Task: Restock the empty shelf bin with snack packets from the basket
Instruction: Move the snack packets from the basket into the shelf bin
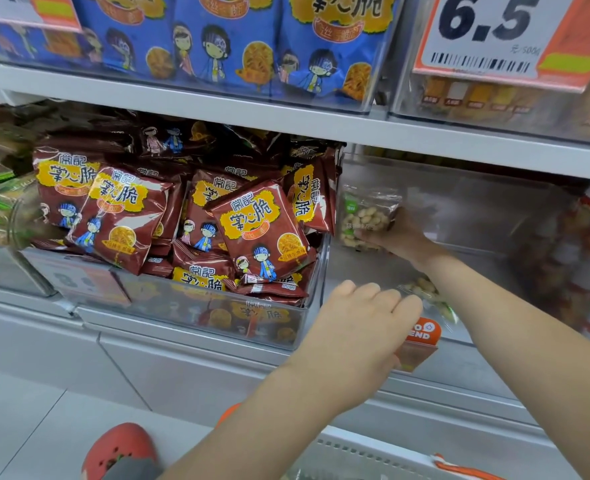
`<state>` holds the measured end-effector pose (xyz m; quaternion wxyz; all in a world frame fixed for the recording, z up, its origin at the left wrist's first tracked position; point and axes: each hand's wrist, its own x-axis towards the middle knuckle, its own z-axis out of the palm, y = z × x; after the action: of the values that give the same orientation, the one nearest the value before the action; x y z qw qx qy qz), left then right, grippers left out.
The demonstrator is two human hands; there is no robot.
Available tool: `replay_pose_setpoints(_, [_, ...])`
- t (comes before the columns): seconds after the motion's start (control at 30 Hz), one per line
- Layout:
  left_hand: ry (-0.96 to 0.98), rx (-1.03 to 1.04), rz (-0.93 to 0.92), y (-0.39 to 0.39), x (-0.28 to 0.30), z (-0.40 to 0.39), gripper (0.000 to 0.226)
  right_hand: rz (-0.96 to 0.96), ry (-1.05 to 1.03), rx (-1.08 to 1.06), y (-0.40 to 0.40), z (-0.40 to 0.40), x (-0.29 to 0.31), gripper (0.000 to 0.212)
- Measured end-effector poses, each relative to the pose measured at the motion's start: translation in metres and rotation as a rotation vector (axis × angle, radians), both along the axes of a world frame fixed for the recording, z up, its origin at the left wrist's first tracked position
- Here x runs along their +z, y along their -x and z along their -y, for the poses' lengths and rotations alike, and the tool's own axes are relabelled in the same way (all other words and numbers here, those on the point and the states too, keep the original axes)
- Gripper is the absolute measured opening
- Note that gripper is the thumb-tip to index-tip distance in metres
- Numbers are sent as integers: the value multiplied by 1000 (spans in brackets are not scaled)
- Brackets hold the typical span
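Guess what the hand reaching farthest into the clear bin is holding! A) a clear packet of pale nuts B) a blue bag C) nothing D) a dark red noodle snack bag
A: the right hand pinches a clear packet of pale nuts inside the clear bin, beside the red snack bags.

Head cam, close, facing fwd and down at shelf bins (314, 271), single view

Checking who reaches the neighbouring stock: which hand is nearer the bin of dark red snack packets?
Left. The left hand hovers just off the front right corner of the bin of dark red snack packets; the right hand is inside the adjacent clear bin, holding a peanut packet.
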<state>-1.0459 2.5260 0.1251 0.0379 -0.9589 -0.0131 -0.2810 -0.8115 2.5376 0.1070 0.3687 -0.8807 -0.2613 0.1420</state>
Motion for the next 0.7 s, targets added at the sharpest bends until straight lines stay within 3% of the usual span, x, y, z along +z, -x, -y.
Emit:
replay_pose_setpoints(0.13, [27,-23,2,-1,1,-2,60,-61,-15,26,-1,9,8,80])
replay_pose_setpoints(0.23, [44,-29,-3,-1,1,-2,60,-50,-41,-41,-12,33,19,68])
replay_pose_setpoints(0.3, [43,-23,-4,0,2,-2,60,63,166,1,-21,60,23,77])
replay_pose_setpoints(0.37, [42,-15,-3,1,2,-1,60,120,438,68,-21,86,23,101])
replay_pose_setpoints(0.47, [33,-6,-8,1,3,1,61,52,501,96,-9,107,17,115])
replay_pose_setpoints(0.57, [45,-7,-22,2,4,1,61,33,459,97,0,109,20,112])
replay_pose_setpoints(0.7, [45,-33,-1,1,4,2,60,53,348,55,10,103,29,86])
